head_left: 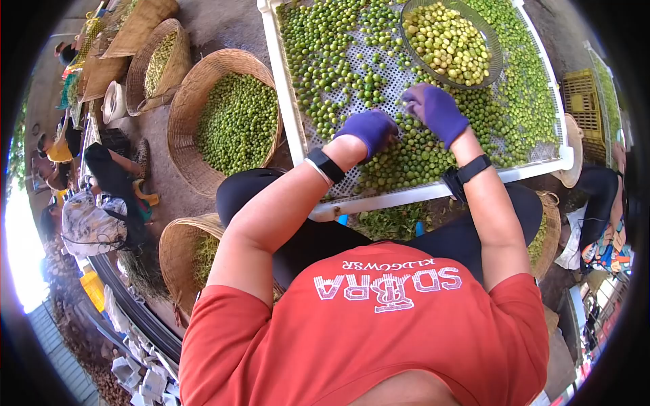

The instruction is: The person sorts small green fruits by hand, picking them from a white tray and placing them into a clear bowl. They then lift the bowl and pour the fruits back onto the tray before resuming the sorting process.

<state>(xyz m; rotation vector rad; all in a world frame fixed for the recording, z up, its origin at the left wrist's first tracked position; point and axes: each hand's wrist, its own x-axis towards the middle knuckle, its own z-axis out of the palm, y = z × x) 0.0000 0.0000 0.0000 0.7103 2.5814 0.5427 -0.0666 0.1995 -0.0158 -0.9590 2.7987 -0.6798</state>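
Both my hands wear purple gloves over a white mesh tray of small round green fruits. My left hand is low over the fruits, with its fingers curled in and mostly hidden from above. My right hand is a little to the right, fingers bent together just below a green colander. Whatever either hand holds is too small or hidden to make out. Yellowish fruits fill much of the colander, which sits on the tray. Several darker green fruits lie between and below my hands.
A wicker basket of green fruits stands left of the tray, with another basket beyond it. One more basket is by my left leg. A yellow crate stands at right. Other people sit at both sides.
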